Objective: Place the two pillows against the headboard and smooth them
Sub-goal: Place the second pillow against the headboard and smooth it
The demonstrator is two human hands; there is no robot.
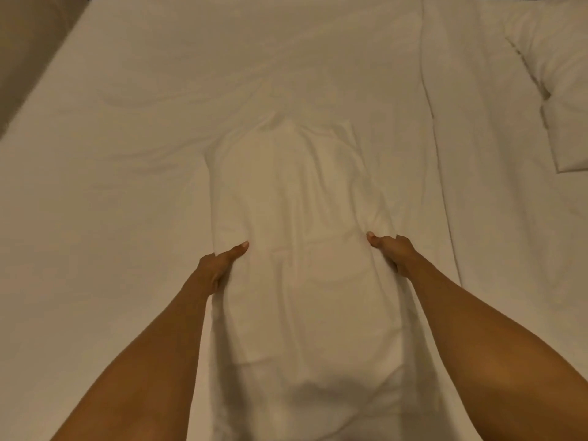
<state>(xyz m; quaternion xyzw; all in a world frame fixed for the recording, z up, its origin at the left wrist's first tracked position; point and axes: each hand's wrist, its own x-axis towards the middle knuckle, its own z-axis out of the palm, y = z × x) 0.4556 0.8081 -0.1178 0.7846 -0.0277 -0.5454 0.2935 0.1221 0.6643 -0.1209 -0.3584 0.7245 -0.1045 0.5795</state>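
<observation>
A white pillow lies lengthwise in the middle of the bed, its far end wrinkled. My left hand grips its left edge, thumb on top and fingers hidden underneath. On the opposite edge my right hand holds the pillow the same way. A second white pillow rests at the upper right corner of the view, apart from both hands. No headboard can be made out for certain.
The white sheet covers the bed all around the pillow. A folded duvet edge runs down the right side. The bed's left edge slants along the upper left, with dim floor or wall beyond.
</observation>
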